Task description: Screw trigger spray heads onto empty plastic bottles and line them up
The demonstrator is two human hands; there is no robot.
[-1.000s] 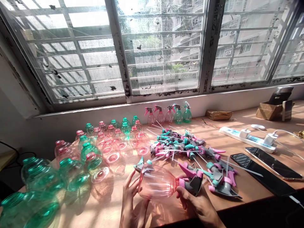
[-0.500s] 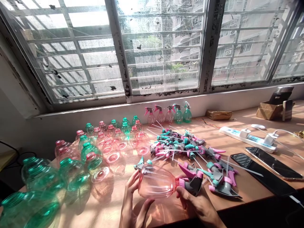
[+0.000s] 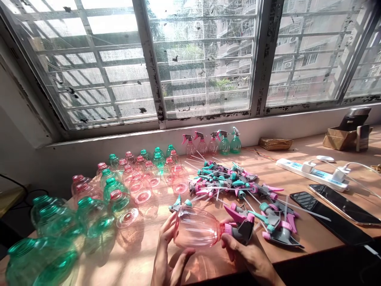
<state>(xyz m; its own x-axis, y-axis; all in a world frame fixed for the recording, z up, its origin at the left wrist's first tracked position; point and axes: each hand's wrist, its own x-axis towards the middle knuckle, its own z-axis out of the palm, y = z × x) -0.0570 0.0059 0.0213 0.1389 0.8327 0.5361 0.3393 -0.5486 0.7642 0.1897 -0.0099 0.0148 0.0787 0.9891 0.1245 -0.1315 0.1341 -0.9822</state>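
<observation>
the person's left hand (image 3: pixel 168 250) cups the rounded base end of a clear pink plastic spray bottle (image 3: pixel 195 227), its fingers (image 3: pixel 169 228) curled up the side and around the underside. the right hand (image 3: pixel 247 258) grips the neck end, with its thumb (image 3: pixel 228 240) pressed just beside a grey and pink trigger head (image 3: pixel 242 230) at the bottle's mouth. the fingers of both hands stay closed around the bottle, which lies on its side low over the bench (image 3: pixel 309 224), at the near edge of the work.

compared with a second ago, the left fingers wrap further under the bottle, while the bottle keeps nearly the same place and tilt. the whole view has swung slightly, so the bare pink and green bottles (image 3: pixel 137 186) sit a little further right.

just beyond the hands lies a heap of loose trigger sprayers (image 3: pixel 226 180) with dip tubes. five capped spray bottles (image 3: pixel 212 145) stand in a line by the window wall. a power strip (image 3: pixel 311 174) and a phone (image 3: pixel 342 204) lie to the right.
</observation>
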